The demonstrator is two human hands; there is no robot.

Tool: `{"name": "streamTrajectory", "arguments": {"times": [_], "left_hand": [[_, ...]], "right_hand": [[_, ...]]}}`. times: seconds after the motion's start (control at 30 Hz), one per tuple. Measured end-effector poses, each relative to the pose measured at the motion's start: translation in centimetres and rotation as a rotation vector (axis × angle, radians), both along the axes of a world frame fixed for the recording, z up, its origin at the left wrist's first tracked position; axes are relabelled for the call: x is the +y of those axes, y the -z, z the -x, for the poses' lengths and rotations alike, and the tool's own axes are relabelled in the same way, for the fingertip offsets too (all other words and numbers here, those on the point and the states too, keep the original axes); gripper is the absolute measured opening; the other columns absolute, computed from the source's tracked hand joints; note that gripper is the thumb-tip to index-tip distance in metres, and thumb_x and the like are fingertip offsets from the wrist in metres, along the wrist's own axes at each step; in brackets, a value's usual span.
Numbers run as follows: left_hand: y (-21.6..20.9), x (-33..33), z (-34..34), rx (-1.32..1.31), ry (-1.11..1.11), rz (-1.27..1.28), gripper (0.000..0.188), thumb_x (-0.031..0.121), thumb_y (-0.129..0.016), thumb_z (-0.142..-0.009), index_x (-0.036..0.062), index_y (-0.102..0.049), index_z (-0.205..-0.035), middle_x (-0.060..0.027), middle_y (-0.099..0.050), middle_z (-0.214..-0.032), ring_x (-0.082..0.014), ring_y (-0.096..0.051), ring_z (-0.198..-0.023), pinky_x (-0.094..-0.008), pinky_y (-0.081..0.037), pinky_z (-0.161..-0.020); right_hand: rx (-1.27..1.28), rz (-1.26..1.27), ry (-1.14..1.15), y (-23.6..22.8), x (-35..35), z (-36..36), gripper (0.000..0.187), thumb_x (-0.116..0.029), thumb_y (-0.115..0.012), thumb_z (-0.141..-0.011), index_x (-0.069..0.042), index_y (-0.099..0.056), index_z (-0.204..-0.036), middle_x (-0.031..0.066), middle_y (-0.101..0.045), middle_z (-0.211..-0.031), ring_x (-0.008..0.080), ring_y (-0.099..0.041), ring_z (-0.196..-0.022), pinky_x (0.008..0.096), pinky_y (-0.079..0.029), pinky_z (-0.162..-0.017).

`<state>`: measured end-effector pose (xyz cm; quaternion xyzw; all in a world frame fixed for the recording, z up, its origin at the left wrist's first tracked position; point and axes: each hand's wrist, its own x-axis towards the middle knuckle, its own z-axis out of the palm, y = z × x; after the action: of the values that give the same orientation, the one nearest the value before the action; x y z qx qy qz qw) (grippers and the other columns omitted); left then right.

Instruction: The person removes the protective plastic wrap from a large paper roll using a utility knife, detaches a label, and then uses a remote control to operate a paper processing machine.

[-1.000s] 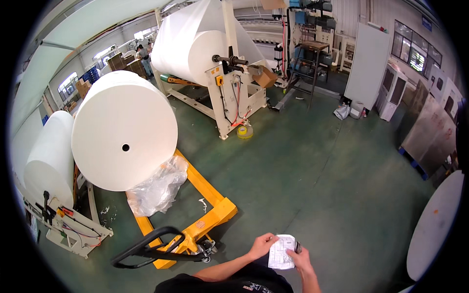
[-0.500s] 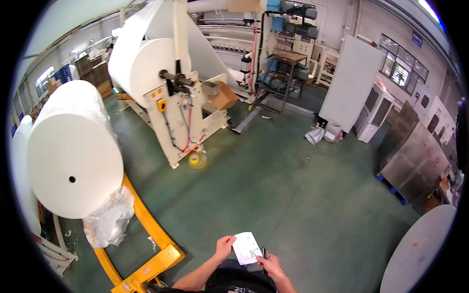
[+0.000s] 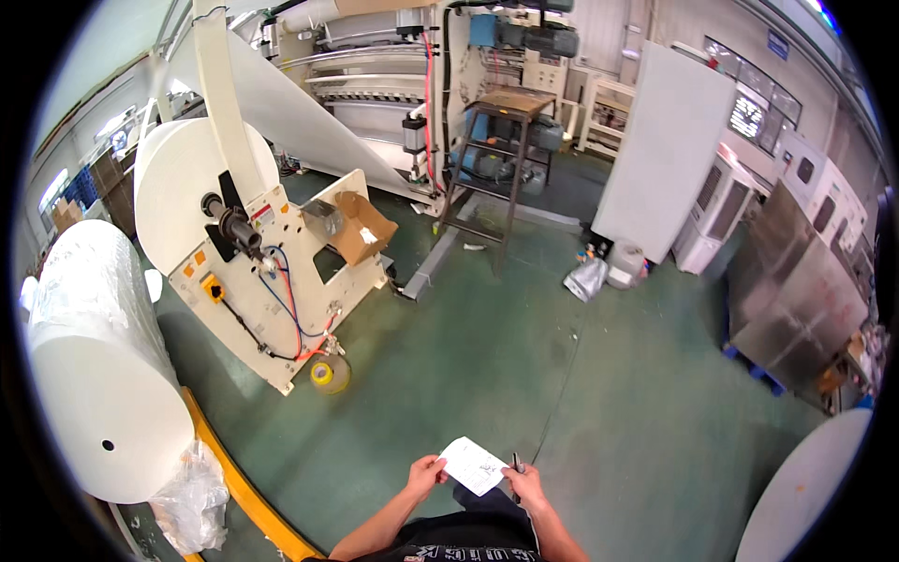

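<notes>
White paper sheet (image 3: 473, 465), printed on the upper face, held low in front of the dark-shirted torso, between both hands. Left hand (image 3: 428, 475): thumb and fingers pinched on the sheet's left corner. Right hand (image 3: 526, 485): gripping the right corner, plus a slim dark object (image 3: 516, 462) that projects above the fingers; its kind cannot be told.

Lower left: yellow beam (image 3: 239, 478) near the floor, crumpled clear plastic (image 3: 192, 506) beside it, then a large white roll (image 3: 108, 398), dark hole in its end face.

Farther: yellow tape roll (image 3: 323, 375) on the green floor, by the foot of a cream machine stand (image 3: 257, 323); open cardboard box (image 3: 363, 229) at the stand's right side.

Beyond: silver bag (image 3: 586, 279) and pale jug (image 3: 625, 266) near the base of a tall grey cabinet (image 3: 663, 150).
</notes>
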<state>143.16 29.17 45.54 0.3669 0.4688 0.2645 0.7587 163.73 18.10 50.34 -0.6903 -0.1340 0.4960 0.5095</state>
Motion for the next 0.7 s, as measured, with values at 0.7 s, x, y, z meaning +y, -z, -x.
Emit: {"name": "streamTrajectory", "arguments": {"times": [0.7], "left_hand": [[5.5,49.9,-4.7,0.225,-0.589,0.069,0.018,0.017,-0.050,-0.089,0.0017,-0.057,-0.094,-0.0098,-0.064,-0.074,-0.0141,-0.057,-0.056,-0.0277,-0.048,-0.051]], "right_hand": [[0.076,-0.093,-0.184,0.9,70.7,-14.2,0.015,0.000,-0.055,-0.076,0.003,-0.056,-0.090,0.0046,-0.051,-0.059,0.0111,-0.044,-0.039,0.0249,-0.032,-0.034]]}}
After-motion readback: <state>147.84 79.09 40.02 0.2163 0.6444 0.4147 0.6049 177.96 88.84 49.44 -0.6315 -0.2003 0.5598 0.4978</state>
